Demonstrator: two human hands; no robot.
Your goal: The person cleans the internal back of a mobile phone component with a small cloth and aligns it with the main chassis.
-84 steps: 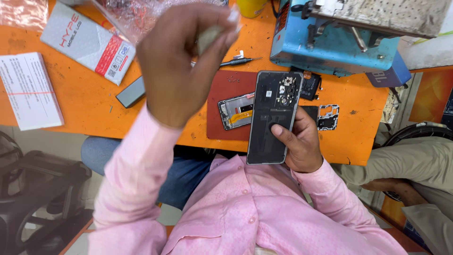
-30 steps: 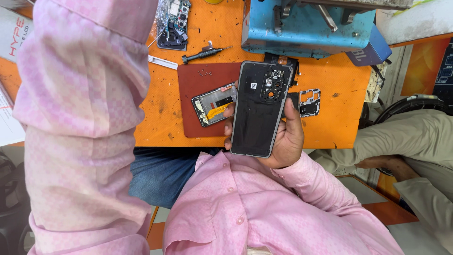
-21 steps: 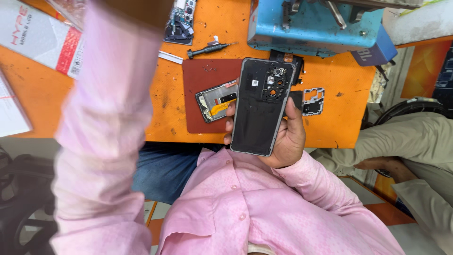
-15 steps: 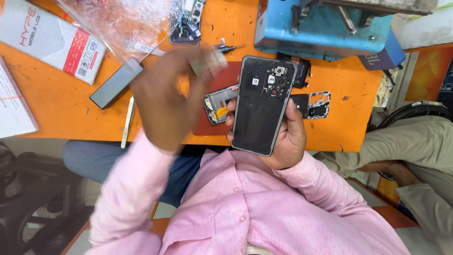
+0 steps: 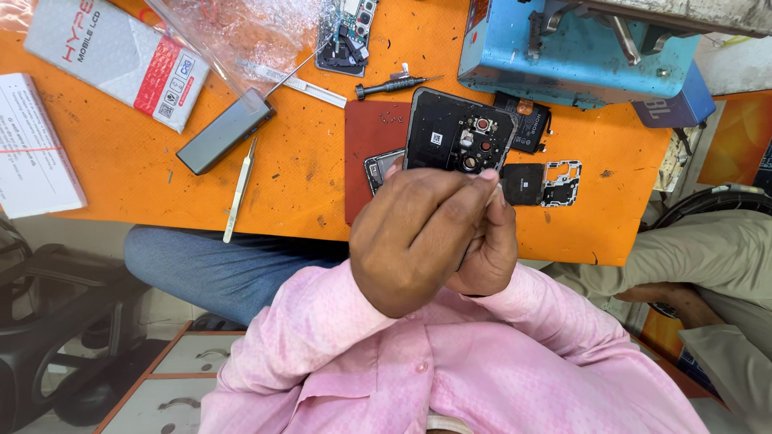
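Left hand: the left hand (image 5: 418, 241) sits at centre frame, fingers curled together in front of the phone's lower half; whether it actually grips anything I cannot tell.
Right hand: the right hand (image 5: 485, 249) lies just behind and at 3 o'clock of the left, fingers wrapped on the phone's lower end.
Phone: the opened black smartphone body with exposed camera modules (image 5: 458, 138) stands up from the hands toward 12 o'clock, above the mat.
Mat: a dark red rectangular work mat (image 5: 373, 137) lies on the orange tabletop (image 5: 121, 173), partly behind the phone.
Loose parts: a black shield plate with a cut-out metal frame (image 5: 543, 183) rests at 3 o'clock of the phone.
Screwdriver: a small black precision screwdriver (image 5: 394, 83) lies at 11 o'clock of the phone.
Tweezers: slim silver metal tweezers (image 5: 240, 190) lie well apart at 9 o'clock.
Grey slab: a flat grey rectangular device (image 5: 225, 131) lies just above the tweezers.
Machine: a blue metal box machine (image 5: 575, 48) stands at 1 o'clock.
Box: a white and red printed carton (image 5: 117, 56) lies at 10 o'clock.
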